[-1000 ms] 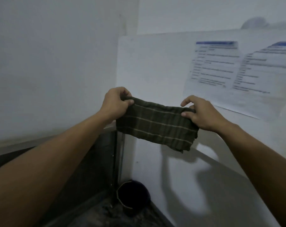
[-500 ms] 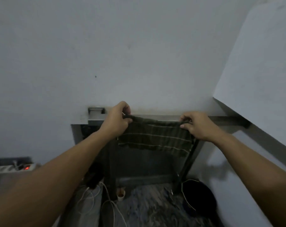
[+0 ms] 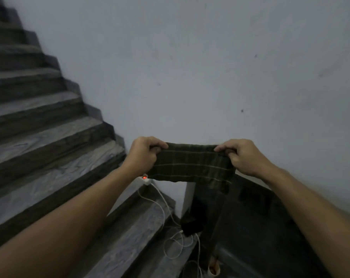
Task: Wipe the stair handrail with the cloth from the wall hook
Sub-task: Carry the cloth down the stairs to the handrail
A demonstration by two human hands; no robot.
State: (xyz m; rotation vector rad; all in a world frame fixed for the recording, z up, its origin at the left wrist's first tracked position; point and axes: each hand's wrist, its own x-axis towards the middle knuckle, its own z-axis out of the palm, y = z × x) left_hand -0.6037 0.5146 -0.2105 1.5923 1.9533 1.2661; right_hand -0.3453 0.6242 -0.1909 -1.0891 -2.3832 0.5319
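Observation:
A dark green cloth (image 3: pixel 192 165) with thin pale stripes hangs stretched flat between my hands, in front of a grey wall. My left hand (image 3: pixel 143 156) pinches its upper left corner, and my right hand (image 3: pixel 243 156) pinches its upper right corner. Both arms reach forward at chest height. No handrail and no wall hook show in the head view.
Dark stone stairs (image 3: pixel 39 125) climb to the upper left. A white power strip (image 3: pixel 145 179) with a red light lies on a low step, white cables (image 3: pixel 176 235) trailing down to the floor. A dark low structure (image 3: pixel 260 213) stands under my right arm, beside a small cup (image 3: pixel 214 270).
The view has swung left: the white board with papers and the dark bucket are gone, and the stairs have come into sight. Both hands kept the cloth stretched between them.

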